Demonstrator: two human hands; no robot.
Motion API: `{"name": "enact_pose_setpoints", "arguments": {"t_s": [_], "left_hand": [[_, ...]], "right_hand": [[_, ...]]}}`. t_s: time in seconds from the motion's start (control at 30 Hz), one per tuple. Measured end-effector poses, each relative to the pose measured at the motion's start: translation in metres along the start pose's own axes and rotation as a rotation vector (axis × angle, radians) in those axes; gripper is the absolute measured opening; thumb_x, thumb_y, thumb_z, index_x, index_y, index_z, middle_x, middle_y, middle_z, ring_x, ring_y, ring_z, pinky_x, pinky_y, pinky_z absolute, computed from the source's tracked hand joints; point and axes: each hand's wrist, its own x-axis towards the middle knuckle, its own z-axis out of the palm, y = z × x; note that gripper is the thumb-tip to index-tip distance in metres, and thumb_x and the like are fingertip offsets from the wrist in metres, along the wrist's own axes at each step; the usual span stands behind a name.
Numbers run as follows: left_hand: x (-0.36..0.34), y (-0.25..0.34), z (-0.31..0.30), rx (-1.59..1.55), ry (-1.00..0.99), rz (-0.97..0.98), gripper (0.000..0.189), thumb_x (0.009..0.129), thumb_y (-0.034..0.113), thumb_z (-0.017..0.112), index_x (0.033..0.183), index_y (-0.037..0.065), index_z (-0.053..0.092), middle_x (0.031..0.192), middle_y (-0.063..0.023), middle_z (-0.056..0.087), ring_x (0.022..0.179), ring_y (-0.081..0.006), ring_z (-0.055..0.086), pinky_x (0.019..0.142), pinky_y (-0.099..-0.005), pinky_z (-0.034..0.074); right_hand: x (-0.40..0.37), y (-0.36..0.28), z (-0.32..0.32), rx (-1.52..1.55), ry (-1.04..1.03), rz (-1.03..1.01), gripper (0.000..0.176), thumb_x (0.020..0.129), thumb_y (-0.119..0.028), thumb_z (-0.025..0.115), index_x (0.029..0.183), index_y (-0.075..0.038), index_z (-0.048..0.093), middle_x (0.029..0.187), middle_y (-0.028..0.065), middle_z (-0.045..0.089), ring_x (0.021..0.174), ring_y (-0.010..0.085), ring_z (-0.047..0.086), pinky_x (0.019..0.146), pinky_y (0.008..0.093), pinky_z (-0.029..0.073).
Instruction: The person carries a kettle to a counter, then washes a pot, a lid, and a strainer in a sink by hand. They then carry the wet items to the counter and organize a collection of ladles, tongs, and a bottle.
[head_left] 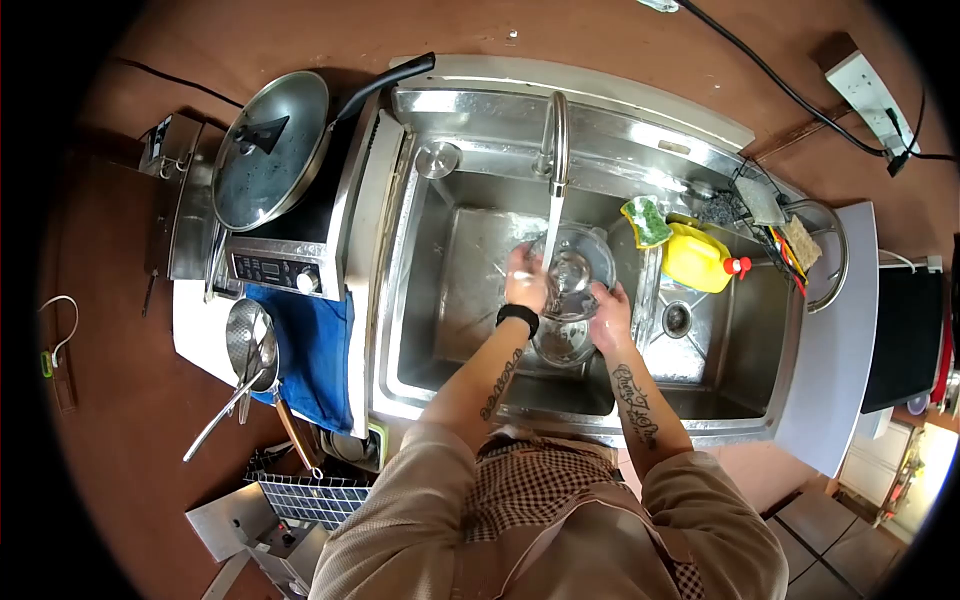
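Under the running faucet [559, 140], a clear glass bowl [590, 262] is held over the left basin [465, 290]. My left hand [526, 282], with a black band at the wrist, grips the bowl's left side beside the water stream. On the opposite side, my right hand [610, 316] is closed on the lower right rim. Water strikes the bowl and splashes inside it. Below it, between my wrists, lies another clear round glass piece [563, 345], partly covered by the held bowl.
A green-and-yellow sponge [647, 221] and a yellow bottle with red cap [697, 258] stand near the basin divider. Scrubbers fill a wire rack [760, 200] at right. On the left are a lidded pan [271, 150], a blue cloth [310, 355] and a metal strainer [250, 340].
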Motion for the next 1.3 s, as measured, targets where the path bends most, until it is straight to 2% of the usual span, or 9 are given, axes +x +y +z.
{"name": "enact_pose_setpoints", "arguments": {"t_s": [0.03,0.23,0.33,0.5,0.63,0.73,0.83,1.03,1.3], "left_hand": [[0.002,0.02,-0.001,0.287,-0.026,0.431,0.04,0.084,0.014,0.064,0.121,0.005,0.052,0.102,-0.0192,0.062,0.091,-0.0318,0.063,0.079,-0.0388,0.052],[0.004,0.083,0.011,1.182,-0.507,0.934,0.041,0.079,0.013,0.058,0.119,0.007,0.06,0.126,-0.0161,0.055,0.122,-0.036,0.049,0.102,-0.0419,0.041],[0.016,0.103,0.019,1.648,-0.751,0.549,0.048,0.085,0.029,0.053,0.13,0.014,0.053,0.137,-0.0137,0.048,0.129,-0.0342,0.041,0.107,-0.0447,0.034],[0.038,0.081,-0.003,1.361,-0.452,0.276,0.065,0.091,0.058,0.039,0.141,0.016,0.042,0.147,-0.0115,0.038,0.139,-0.0349,0.028,0.114,-0.0459,0.023],[0.017,0.067,-0.011,-0.128,-0.412,-0.524,0.059,0.088,0.063,0.052,0.117,0.011,0.057,0.109,-0.0041,0.059,0.1,-0.0208,0.055,0.087,-0.0355,0.044],[0.016,0.066,-0.006,-0.743,-0.249,-0.358,0.045,0.091,0.052,0.057,0.108,0.01,0.059,0.092,-0.0042,0.062,0.079,-0.0176,0.059,0.073,-0.0317,0.048],[0.009,0.073,-0.016,-0.703,0.074,-0.297,0.033,0.096,0.035,0.052,0.114,0.007,0.055,0.092,-0.0074,0.062,0.08,-0.0208,0.06,0.072,-0.0359,0.051],[0.001,0.027,-0.023,-0.595,-0.043,-0.445,0.029,0.092,0.005,0.052,0.12,0.002,0.046,0.096,-0.0121,0.061,0.081,-0.0238,0.061,0.068,-0.0349,0.052],[-0.029,0.02,-0.043,-0.526,-0.075,-0.508,0.015,0.096,0.007,0.043,0.11,0.006,0.046,0.093,-0.0112,0.062,0.075,-0.023,0.063,0.064,-0.0394,0.054]], "right_hand": [[0.003,0.001,-0.012,0.08,0.011,0.086,0.023,0.091,-0.007,0.06,0.113,-0.002,0.057,0.105,0.0084,0.064,0.092,0.0198,0.062,0.082,0.0333,0.05],[0.027,0.024,-0.03,0.121,-0.052,0.325,0.028,0.092,-0.015,0.061,0.116,-0.002,0.056,0.102,0.0099,0.066,0.091,0.0209,0.064,0.079,0.0367,0.053],[0.021,0.023,-0.008,0.028,-0.064,0.278,0.025,0.093,-0.02,0.06,0.111,-0.001,0.06,0.098,0.0079,0.066,0.09,0.0192,0.064,0.077,0.0329,0.053],[0.011,0.009,0.029,-0.047,0.088,-0.018,0.024,0.093,-0.02,0.06,0.11,-0.002,0.059,0.092,0.0037,0.064,0.079,0.0134,0.058,0.069,0.029,0.049],[0.035,0.016,0.06,-0.467,-0.194,-0.2,0.018,0.093,-0.011,0.053,0.107,-0.002,0.061,0.092,0.0093,0.066,0.076,0.0172,0.062,0.069,0.0313,0.049],[0.019,0.003,0.094,-1.107,-0.296,-0.569,0.025,0.089,-0.004,0.048,0.111,-0.003,0.059,0.104,0.0228,0.062,0.09,0.039,0.063,0.078,0.0419,0.051],[0.009,-0.002,0.084,-1.186,-0.626,-0.751,0.024,0.089,-0.007,0.052,0.11,-0.003,0.061,0.112,0.0183,0.062,0.098,0.0372,0.061,0.081,0.0412,0.051],[0.006,-0.004,0.068,-1.435,-0.742,-0.715,0.022,0.091,-0.015,0.051,0.106,-0.005,0.064,0.115,0.0137,0.063,0.103,0.0322,0.06,0.087,0.0393,0.051],[0.02,-0.001,0.054,-1.685,-0.956,-0.649,0.038,0.094,-0.015,0.044,0.126,0.004,0.052,0.139,0.0152,0.048,0.128,0.0272,0.047,0.104,0.0349,0.041]]}}
